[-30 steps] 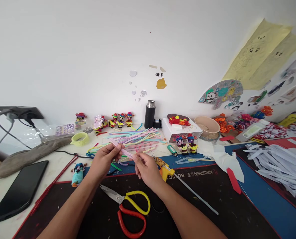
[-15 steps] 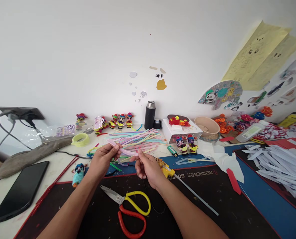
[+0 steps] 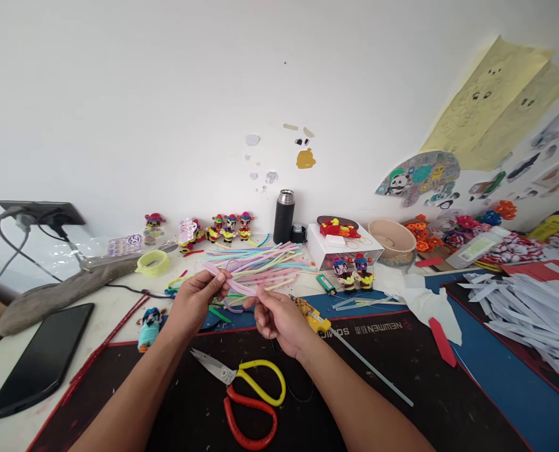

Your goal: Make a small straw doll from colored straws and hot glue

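My left hand [image 3: 199, 301] is closed, with thumb and fingers pinching pale pink-purple pipe cleaners [image 3: 243, 289]. They bow slightly across the gap to my right hand [image 3: 279, 317], whose thumb and forefinger pinch the other end. Behind both hands lies a loose pile of pastel pipe cleaners [image 3: 270, 256]. Scissors [image 3: 227, 376] with one yellow and one red handle lie open on the black mat below my hands. Just beyond my right hand rests a yellow glue gun [image 3: 317, 321] with a long glue stick [image 3: 377, 370] in its back.
To the left are a black phone [image 3: 41, 361], a small turquoise-bodied doll [image 3: 150, 329] and a yellow tape roll [image 3: 152, 263]. A black flask [image 3: 283, 216], a white box [image 3: 345, 248] and several dolls stand along the wall. White paper strips [image 3: 528, 320] are heaped at right.
My right hand has shifted slightly left, its thumb sliding along the pipe cleaners toward my left hand. My left hand keeps its grip. The camera view has moved a touch.
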### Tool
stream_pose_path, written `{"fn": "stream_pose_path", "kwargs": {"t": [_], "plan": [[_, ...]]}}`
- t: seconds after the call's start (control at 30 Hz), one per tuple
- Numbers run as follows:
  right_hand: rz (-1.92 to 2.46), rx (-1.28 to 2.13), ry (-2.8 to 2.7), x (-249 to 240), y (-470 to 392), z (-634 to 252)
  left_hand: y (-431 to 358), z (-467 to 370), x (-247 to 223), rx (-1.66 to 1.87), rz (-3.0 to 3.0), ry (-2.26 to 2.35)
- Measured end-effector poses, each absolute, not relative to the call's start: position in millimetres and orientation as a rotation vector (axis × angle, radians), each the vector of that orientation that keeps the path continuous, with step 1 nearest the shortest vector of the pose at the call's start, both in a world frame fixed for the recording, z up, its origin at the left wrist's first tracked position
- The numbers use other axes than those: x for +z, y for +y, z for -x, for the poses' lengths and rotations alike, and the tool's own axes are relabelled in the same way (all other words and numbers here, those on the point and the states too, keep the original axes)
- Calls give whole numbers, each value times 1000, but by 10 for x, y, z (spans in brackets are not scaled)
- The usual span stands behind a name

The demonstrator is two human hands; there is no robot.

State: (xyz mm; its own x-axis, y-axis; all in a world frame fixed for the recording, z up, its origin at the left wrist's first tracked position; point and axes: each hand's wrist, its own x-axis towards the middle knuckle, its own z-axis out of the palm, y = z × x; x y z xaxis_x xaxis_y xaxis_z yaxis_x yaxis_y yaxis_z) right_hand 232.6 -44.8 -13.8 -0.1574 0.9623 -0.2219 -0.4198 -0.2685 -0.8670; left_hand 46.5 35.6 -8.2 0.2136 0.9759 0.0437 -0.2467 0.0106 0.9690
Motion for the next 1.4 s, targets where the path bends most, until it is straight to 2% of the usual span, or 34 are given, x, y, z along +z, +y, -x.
{"fn": "stream_pose_path", "kwargs": {"t": [0.3, 0.6, 1.0, 1.4], "plan": [[931, 1674, -750, -129, -442, -2343, 326, -495, -43, 1195, -1070, 829], [880, 1605, -769, -106, -492, -2256, 314, -558, -47, 1227, -759, 709], [977, 1414, -818, -97, -463, -2266, 326, -512, -23, 1162, -917, 797], [949, 1452, -741, -121, -441, -2292, 279, -588, -33, 1239, -857, 762]]}}
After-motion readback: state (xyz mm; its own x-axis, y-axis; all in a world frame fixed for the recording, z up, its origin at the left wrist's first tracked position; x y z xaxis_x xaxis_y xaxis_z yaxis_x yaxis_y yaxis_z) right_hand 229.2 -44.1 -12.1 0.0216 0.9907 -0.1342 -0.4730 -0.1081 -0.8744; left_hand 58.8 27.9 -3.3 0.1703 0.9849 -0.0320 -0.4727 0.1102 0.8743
